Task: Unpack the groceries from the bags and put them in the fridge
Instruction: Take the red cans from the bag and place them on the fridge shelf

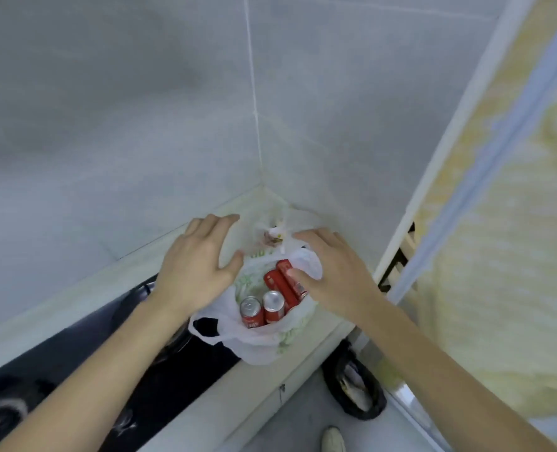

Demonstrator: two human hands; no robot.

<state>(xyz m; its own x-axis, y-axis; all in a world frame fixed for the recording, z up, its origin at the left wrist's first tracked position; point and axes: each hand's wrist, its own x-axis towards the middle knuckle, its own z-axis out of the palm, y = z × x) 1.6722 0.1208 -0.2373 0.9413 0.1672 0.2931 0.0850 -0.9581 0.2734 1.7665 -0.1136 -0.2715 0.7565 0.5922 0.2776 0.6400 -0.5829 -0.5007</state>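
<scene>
A white plastic bag (257, 340) stands open on the counter corner. Inside it are several red drink cans (273, 308): two upright at the front, two lying on their sides behind. A second knotted bag (275, 234) sits behind it against the wall. My left hand (198, 256) hovers with fingers spread at the open bag's left rim. My right hand (332, 272) is over the bag's right side, its thumb touching a lying can (286, 272) and its fingers spread over the plastic. The fridge (505, 223), covered in a yellow patterned film, stands at the right.
A black gas hob (107, 363) fills the counter to the left of the bag. Grey tiled walls meet in the corner behind. On the floor below, a black bin (355, 389) sits between counter and fridge, and a shoe (334, 438) shows at the bottom.
</scene>
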